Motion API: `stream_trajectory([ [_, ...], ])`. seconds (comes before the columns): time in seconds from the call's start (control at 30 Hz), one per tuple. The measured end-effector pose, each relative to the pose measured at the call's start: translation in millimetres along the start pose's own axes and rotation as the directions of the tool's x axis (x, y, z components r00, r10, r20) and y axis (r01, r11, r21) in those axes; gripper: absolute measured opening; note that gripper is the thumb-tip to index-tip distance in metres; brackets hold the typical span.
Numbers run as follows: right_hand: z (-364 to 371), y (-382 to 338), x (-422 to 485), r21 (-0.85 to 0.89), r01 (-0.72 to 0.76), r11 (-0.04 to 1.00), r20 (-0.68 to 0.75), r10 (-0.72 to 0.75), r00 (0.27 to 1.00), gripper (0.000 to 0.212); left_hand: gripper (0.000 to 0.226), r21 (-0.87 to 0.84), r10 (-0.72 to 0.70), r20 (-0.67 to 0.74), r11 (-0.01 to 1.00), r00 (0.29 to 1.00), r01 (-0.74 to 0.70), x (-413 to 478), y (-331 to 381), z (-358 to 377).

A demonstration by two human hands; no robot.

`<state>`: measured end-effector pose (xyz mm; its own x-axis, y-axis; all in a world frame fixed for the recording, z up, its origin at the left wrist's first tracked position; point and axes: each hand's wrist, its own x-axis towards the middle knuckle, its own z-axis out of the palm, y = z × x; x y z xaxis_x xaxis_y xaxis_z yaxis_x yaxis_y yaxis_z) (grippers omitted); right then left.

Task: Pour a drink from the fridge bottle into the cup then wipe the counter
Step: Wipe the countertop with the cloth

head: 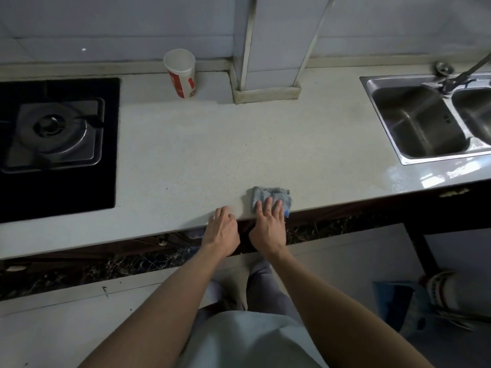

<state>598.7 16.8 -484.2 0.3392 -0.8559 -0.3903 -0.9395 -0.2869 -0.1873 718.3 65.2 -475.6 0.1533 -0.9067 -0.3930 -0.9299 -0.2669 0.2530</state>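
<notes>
Grey-blue cloth (271,197), long axis along the counter (186,155) front edge, lies under our flat right hand (268,224); our left hand (221,231) rests beside it loosely curled, holding nothing.

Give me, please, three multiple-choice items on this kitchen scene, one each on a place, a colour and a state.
1. Where is the cup? A in the sink; B at the back of the counter; C on the stove.
2. What colour is the cloth? A grey-blue; B yellow; C red.
3. What is the right hand doing? A gripping the cup; B hanging free; C pressing flat on the cloth.
Answers: 1 B, it stands against the wall; 2 A, its folds look grey-blue; 3 C, it lies flat on the cloth.
</notes>
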Motion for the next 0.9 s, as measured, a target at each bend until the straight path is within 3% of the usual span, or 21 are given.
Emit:
stream_trajectory([
  [0.23, 10.3, -40.7, 1.1, -0.120, 0.228, 0.966, 0.101, -0.217, 0.971, 0.073, 0.041, -0.043, -0.052, 0.000, 0.998, 0.999, 0.052, -8.8, -22.4, -4.2],
  [0.37, 5.5, -46.6, 20.5, -0.183, 0.311, 0.933, 0.144, -0.288, 0.947, 0.071, 0.031, -0.061, -0.067, 0.017, 0.996, 0.998, 0.068, 0.1, -26.5, -14.8],
  [0.57, -17.4, -58.8, 71.6, -0.206, 0.334, 0.920, 0.191, -0.297, 0.935, 0.083, 0.028, -0.063, -0.092, 0.035, 0.994, 0.995, 0.094, 30.2, -38.0, -41.1],
  [0.9, -55.0, -78.4, 187.5, -0.258, 0.414, 0.873, 0.198, -0.372, 0.907, 0.085, 0.041, -0.033, -0.051, -0.102, 0.998, 0.994, 0.048, 115.5, -70.5, -69.3],
])
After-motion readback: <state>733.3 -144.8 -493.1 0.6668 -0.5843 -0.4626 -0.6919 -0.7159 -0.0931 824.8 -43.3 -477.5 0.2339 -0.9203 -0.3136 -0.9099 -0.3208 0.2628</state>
